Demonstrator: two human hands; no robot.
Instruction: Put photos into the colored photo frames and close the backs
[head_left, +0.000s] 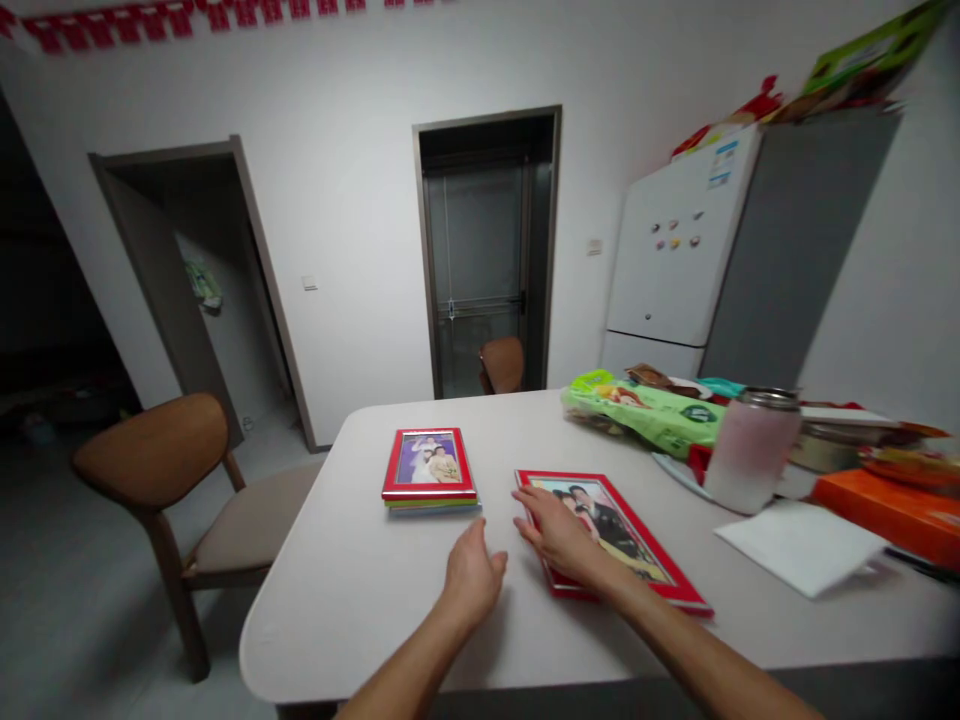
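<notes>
In the head view, the larger red rectangular picture frame with a thin silvery inner edge lies flat on the white round-cornered table, to the right of and apart from the small stack topped by a red-bordered framed photograph. The person's right hand is over the larger frame's left part, fingers loosely spread and the thumb held away from them; whether the fingertips press on the border or only hover cannot be told. The left hand is half open and empty above the table, between the stack and the larger frame.

For sound handling, the fingers would do best on the red border, since pressure on the glossy-looking picture face could leave smudges. The frame is broad and probably stiff, so two hands on opposite edges should keep it level better than one. Care seems wise on the right, where the white folded sheet and the pale pink bottle with a metallic lid stand near its far corner. On the left, the stack's edge is close to the left fingertips and could be nudged.
</notes>
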